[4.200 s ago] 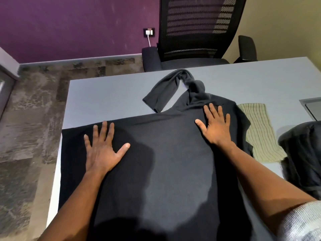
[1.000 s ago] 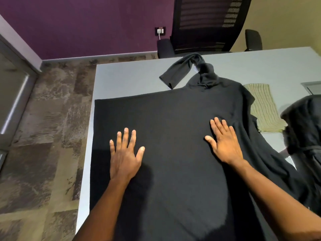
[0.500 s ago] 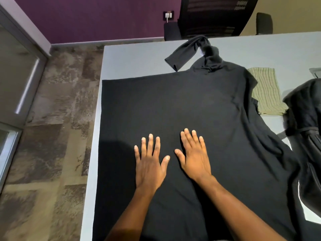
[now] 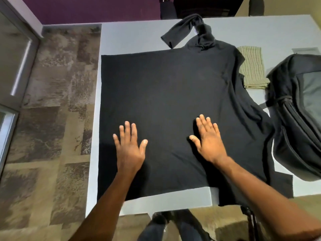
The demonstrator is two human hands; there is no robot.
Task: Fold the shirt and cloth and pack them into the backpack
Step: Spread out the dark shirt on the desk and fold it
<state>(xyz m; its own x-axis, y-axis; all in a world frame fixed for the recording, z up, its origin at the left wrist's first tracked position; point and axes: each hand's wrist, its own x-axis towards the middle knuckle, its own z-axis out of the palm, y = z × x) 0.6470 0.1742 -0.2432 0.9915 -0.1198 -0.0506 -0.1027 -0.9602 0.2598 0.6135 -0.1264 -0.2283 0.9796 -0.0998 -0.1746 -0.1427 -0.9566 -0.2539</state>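
A black long-sleeved shirt [image 4: 166, 94] lies spread flat across the grey table [image 4: 132, 37]. One sleeve is bunched and twisted at the far edge. My left hand [image 4: 129, 146] and my right hand [image 4: 208, 140] press flat on the shirt's near part, fingers spread, holding nothing. A folded green striped cloth [image 4: 252, 66] lies to the right of the shirt, partly under its edge. A black backpack [image 4: 298, 110] lies at the table's right side, touching the shirt's right edge.
The table's left edge runs along the shirt's left side, with patterned carpet [image 4: 52, 101] beyond. A black office chair [image 4: 199, 6] stands behind the far edge. My legs and shoes show below the near edge.
My hands slid down the shirt toward me, came together, then spread apart again. The view tilted down, so the near table edge and more of the backpack show.
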